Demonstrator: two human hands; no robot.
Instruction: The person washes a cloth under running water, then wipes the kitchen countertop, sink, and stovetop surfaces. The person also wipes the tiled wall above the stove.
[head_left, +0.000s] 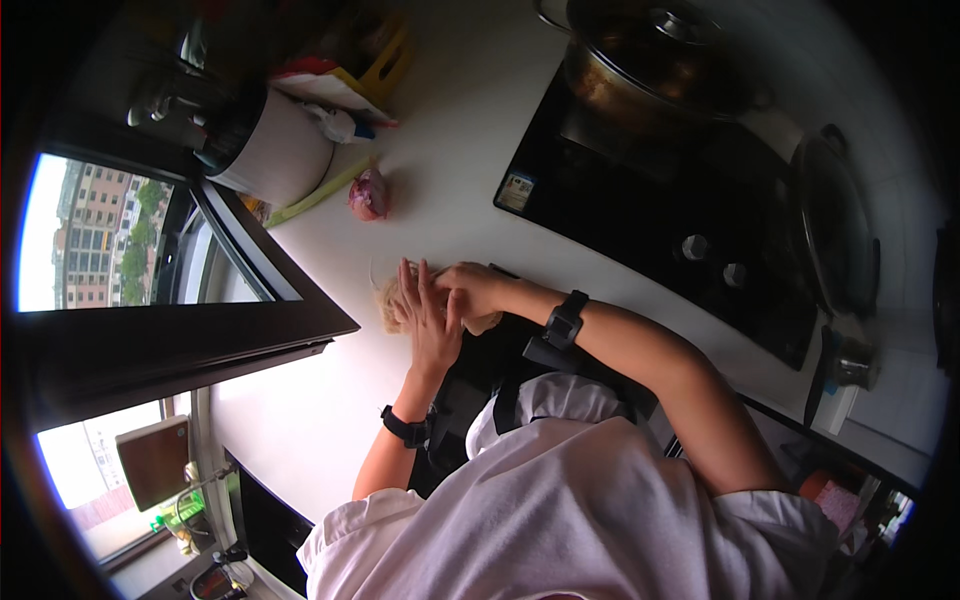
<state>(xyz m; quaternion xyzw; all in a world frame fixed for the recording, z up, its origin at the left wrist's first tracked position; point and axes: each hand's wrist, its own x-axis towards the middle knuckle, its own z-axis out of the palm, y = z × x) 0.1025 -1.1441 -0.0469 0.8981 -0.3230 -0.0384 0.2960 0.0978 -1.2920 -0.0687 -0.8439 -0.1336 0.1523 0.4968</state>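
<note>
On the white countertop (450, 217), near its front edge, lies a pale tan, stringy bundle (390, 306); blur and my fingers hide what exactly it is. My left hand (431, 315) rests over this bundle with its fingers spread. Touching it from the right, my right hand (472, 291) has bent fingers closed on part of the pale material. A further pale piece (484, 324) shows below my right hand at the counter's edge. Farther back on the counter sit a red onion (368, 196) and a long green stalk (322, 193).
A black cooktop (645, 217) carries a lidded steel pot (637, 67), with a glass lid (832, 217) at its right. A white utensil container (281, 150) and packages (337, 86) stand at the back left. An open window frame (300, 292) juts over the counter from the left.
</note>
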